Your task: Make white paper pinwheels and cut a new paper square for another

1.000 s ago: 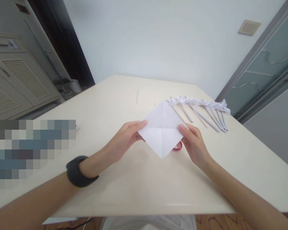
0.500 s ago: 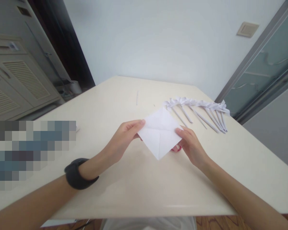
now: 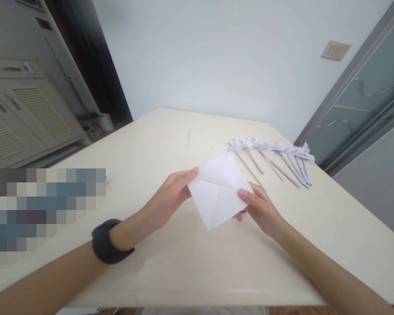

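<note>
I am seeing both hands — left hand, right hand — pinching the creased white square paper sheet by opposite corners, above the cream table.

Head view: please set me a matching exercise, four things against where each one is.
Things:
1. white paper square
2. row of folded paper flowers
3. black wristband
4. thin paper stick

Places:
A. alone on the table, far side, left of the flowers
B. held by its side corners between left hand and right hand
C. on the left forearm
D. lined up on the table, beyond the right hand

Pairs: 1-B, 2-D, 3-C, 4-A
</note>
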Demonstrator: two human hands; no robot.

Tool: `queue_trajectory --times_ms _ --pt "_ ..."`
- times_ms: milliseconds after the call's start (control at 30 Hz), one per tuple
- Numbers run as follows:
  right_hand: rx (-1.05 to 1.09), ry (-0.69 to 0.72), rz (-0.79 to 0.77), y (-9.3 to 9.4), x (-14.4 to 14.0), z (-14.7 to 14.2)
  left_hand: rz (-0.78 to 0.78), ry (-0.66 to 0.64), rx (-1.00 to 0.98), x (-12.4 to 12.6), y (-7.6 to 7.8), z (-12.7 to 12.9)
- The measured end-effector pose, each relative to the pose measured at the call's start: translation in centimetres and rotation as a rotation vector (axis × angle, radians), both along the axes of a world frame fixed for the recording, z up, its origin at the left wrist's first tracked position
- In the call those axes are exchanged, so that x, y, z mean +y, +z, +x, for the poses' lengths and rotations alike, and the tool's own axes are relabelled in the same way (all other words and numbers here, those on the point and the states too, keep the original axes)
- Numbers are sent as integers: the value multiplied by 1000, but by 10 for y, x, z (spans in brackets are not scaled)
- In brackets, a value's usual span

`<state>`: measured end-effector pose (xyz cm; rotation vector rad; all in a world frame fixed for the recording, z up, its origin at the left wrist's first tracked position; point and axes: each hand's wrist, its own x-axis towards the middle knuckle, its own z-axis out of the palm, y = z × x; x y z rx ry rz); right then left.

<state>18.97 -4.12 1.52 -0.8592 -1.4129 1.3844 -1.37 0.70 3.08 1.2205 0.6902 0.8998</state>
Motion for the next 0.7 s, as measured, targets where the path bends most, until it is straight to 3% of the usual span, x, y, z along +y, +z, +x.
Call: queue_trajectory --times_ms 467,567,700 --pt "35 -133 -15 0 5 3 136 -5 160 -5 -6 0" --pt "-111 -217 -45 6 11 10 172 60 174 -3 -4 0" --pt "-569 -385 106 8 22 28 200 143 164 2 -1 0"
